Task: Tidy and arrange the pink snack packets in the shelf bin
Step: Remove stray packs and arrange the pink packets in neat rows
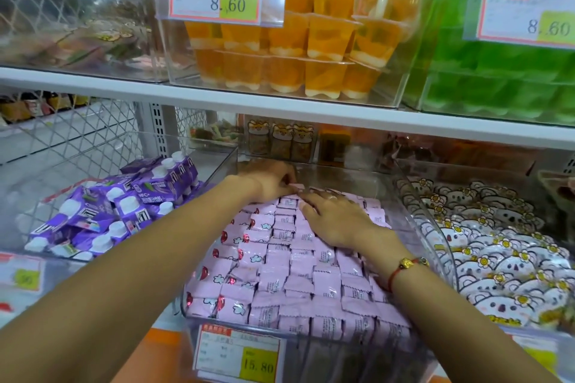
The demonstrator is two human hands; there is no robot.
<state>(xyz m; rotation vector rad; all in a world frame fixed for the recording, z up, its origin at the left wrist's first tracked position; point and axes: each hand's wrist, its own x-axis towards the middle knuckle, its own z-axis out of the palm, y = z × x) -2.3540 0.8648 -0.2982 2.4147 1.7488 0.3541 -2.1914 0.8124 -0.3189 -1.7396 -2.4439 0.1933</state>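
Note:
Several pink snack packets [289,270] fill a clear plastic shelf bin [435,227] in rows, sloping up toward the back. My left hand [270,180] reaches over the back of the pile, its fingers curled and pinching one pink packet [295,186] at the top. My right hand [336,219] lies flat on the upper rows with fingers spread, pressing the packets down. A red cord bracelet with a gold bead sits on the right wrist. The back rows are hidden under both hands.
A bin of purple pouches [124,211] stands to the left, a bin of white bear-shaped packets [497,252] to the right. The white shelf board [280,106] above carries orange jelly cups [311,40]. A price tag [239,354] hangs on the bin's front.

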